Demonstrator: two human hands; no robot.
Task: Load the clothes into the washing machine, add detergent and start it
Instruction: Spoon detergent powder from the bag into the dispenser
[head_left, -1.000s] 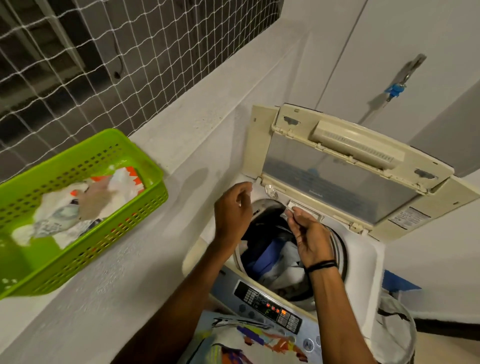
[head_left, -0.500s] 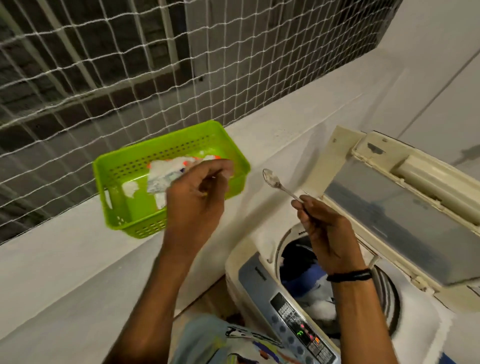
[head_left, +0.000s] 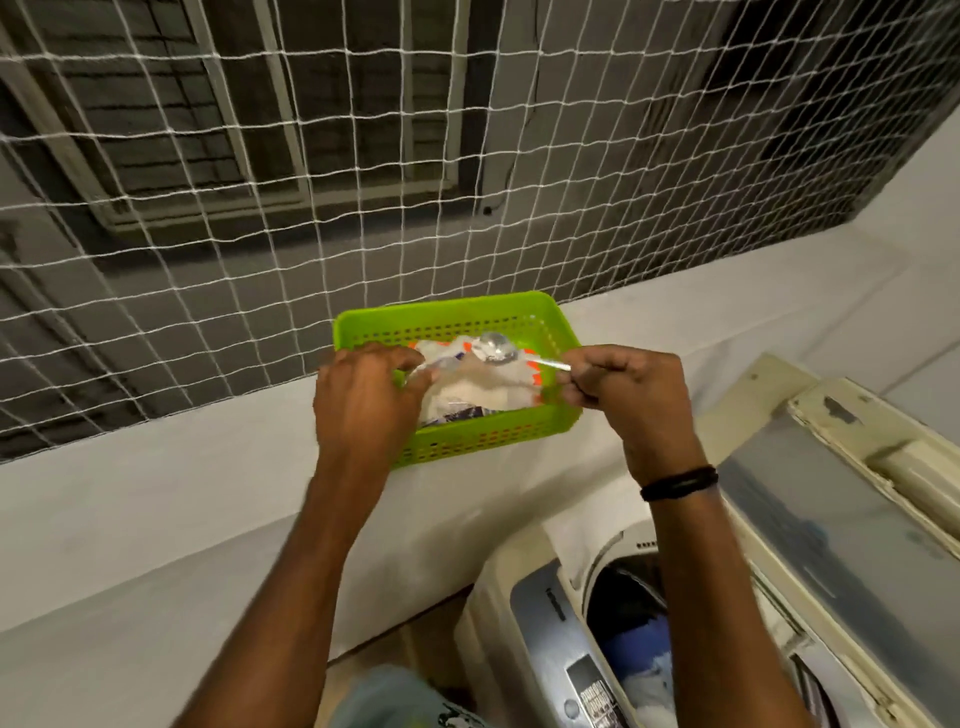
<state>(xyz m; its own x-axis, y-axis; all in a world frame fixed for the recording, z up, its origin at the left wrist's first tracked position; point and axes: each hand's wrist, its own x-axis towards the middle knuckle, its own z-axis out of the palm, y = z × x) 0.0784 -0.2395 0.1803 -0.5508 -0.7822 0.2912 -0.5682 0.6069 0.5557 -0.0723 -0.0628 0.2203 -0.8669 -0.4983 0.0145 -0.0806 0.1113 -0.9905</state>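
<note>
On the ledge (head_left: 156, 519), the left hand (head_left: 363, 400) pinches the detergent pouch (head_left: 478, 389) in the green basket (head_left: 467, 317), likely to hold its mouth open; the right hand (head_left: 628, 400) pinches the spoon (head_left: 496, 348) by its handle with its fingers, bowl poised above for scooping. The clothes (head_left: 634, 639) lie in the open washing machine (head_left: 535, 613), near right.
</note>
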